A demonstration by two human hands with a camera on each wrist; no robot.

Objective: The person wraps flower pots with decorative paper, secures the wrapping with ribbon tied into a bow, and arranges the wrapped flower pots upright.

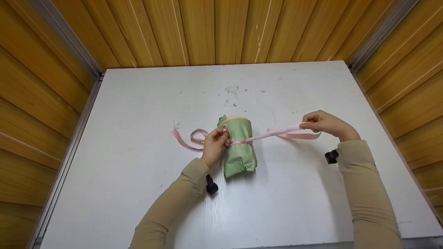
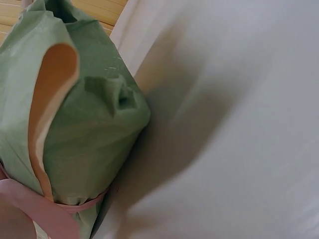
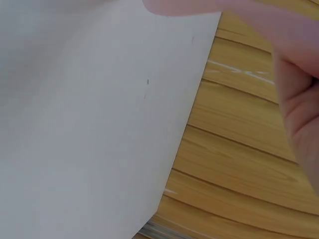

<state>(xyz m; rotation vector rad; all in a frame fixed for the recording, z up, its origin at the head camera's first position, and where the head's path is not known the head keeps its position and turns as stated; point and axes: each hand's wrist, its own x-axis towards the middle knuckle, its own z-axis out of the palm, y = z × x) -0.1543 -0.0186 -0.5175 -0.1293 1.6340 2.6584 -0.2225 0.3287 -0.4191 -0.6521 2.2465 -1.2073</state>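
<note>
A bundle wrapped in green paper [image 1: 238, 159] lies on the white table, with pink ribbon [image 1: 285, 130] tied round its middle. At the bundle's left side my left hand [image 1: 213, 145] pinches the ribbon between thumb and fingers. Out to the right, my right hand [image 1: 327, 124] pinches the other length, stretched taut and raised from the bundle; its tail droops below that hand. A loop and a loose end of ribbon [image 1: 181, 141] trail left of the left hand. Up close in the left wrist view, the green paper [image 2: 89, 154] shows creases and a curling overlapped edge above the ribbon.
The white table [image 1: 138, 114] has dark scuff marks [image 1: 232, 91] behind the bundle. Wood-patterned panels [image 1: 214, 31] rise along its back and both sides. A small black device [image 1: 211, 186] is at the left wrist, another [image 1: 331, 156] at the right.
</note>
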